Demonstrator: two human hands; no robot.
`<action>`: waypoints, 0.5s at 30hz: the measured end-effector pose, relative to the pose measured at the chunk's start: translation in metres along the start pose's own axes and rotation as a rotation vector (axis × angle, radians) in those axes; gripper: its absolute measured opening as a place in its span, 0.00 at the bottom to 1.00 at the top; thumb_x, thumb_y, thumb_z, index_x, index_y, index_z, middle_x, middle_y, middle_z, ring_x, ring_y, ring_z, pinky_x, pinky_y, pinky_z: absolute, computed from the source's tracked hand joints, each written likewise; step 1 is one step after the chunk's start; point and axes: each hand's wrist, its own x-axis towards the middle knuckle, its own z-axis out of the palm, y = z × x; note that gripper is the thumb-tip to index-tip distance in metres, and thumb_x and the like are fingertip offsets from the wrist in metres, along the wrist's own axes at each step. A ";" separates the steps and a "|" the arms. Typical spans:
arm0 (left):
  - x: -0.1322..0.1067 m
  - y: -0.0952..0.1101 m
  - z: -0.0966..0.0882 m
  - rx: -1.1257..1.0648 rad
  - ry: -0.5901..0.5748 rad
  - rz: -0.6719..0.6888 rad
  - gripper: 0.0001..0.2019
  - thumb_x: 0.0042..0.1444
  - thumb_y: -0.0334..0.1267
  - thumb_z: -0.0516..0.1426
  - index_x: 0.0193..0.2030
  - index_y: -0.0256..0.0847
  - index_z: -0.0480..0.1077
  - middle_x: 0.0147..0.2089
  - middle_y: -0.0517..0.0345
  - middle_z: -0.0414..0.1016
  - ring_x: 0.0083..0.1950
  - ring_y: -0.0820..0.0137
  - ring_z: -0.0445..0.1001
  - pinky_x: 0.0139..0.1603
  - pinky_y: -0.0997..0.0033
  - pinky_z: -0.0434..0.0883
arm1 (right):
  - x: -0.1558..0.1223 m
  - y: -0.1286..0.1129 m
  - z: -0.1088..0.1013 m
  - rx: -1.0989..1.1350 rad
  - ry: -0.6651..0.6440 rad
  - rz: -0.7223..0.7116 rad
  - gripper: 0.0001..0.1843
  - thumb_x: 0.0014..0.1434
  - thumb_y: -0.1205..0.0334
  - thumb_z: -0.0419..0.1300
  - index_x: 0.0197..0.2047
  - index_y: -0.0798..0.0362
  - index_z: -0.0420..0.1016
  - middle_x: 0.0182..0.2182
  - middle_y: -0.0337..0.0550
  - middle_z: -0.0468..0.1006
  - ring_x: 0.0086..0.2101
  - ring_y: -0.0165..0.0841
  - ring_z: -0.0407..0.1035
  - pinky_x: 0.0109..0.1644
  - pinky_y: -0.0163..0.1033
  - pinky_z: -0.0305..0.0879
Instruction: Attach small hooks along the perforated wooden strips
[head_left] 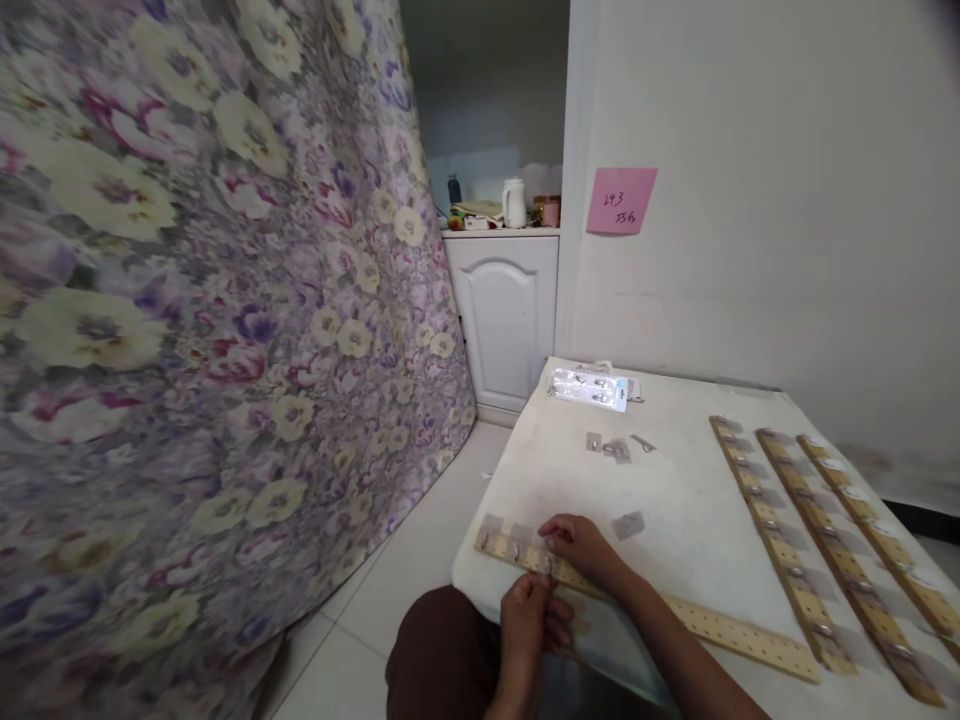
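A pale wooden strip with rows of small holes lies along the near edge of the table. Small shiny metal pieces on clear cards stand along its left part, one of them a metal piece left of my hands. My left hand is at the strip's front edge, its thumb and forefinger pinched by another metal piece. Over the strip from behind, my right hand has its fingers curled close to that same piece. What exactly each set of fingertips grips is too small to make out.
Three more wooden strips with metal pieces, one of them a left strip, lie on the right of the table. Farther back are a clear blister pack, small carded pieces and a loose card. A floral curtain hangs left.
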 end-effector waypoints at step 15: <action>0.002 -0.005 0.000 -0.013 0.021 0.043 0.16 0.48 0.53 0.54 0.27 0.41 0.62 0.12 0.66 0.69 0.07 0.79 0.57 0.09 0.81 0.46 | 0.002 0.012 0.003 0.011 0.018 -0.011 0.12 0.48 0.67 0.55 0.36 0.55 0.77 0.23 0.39 0.75 0.26 0.30 0.66 0.30 0.33 0.59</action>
